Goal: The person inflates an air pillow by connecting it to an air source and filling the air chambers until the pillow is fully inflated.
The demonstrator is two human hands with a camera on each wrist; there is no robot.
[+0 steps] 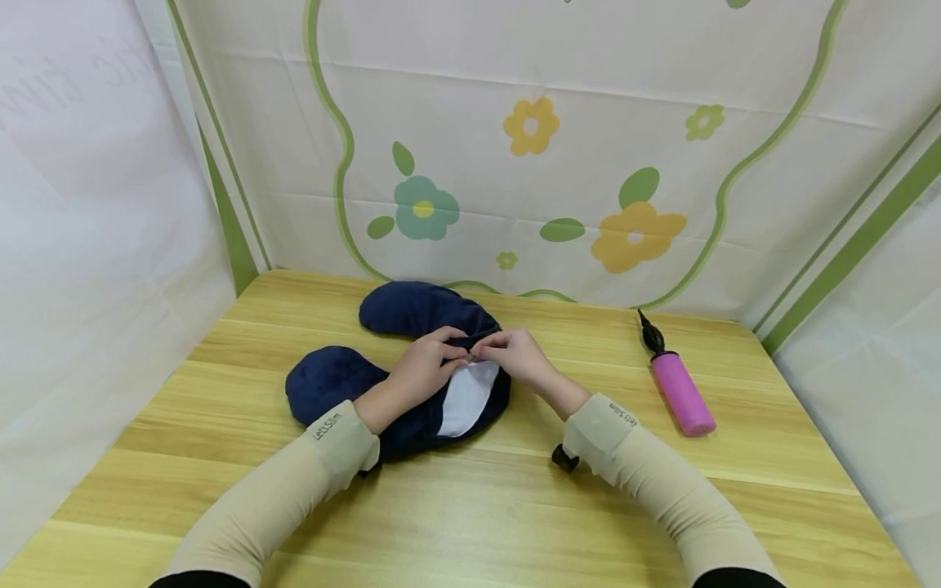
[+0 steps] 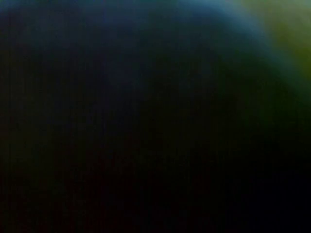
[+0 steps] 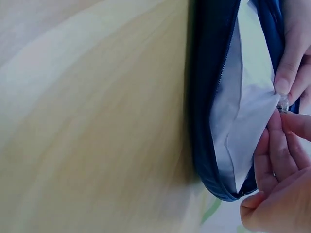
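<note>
A navy plush neck pillow [image 1: 412, 309], U-shaped, lies on the table with its zipped side open. White inner lining [image 1: 465, 404] shows through that opening. At the lining's edge sits a small clear valve [image 3: 284, 103]. My left hand [image 1: 426, 371] lies across the pillow and pinches the valve from one side. From the other side my right hand [image 1: 520, 356] pinches it between thumb and fingers, with the other fingers curled below. In the right wrist view both hands' fingertips meet at the valve and partly hide it. The left wrist view is nearly black, its camera against something dark.
A pink hand pump [image 1: 684, 392] with a black nozzle lies on the wooden table [image 1: 470, 523] to the right. Behind the table hangs a white cloth backdrop [image 1: 470, 122] with printed flowers. Cloth walls also stand on both sides.
</note>
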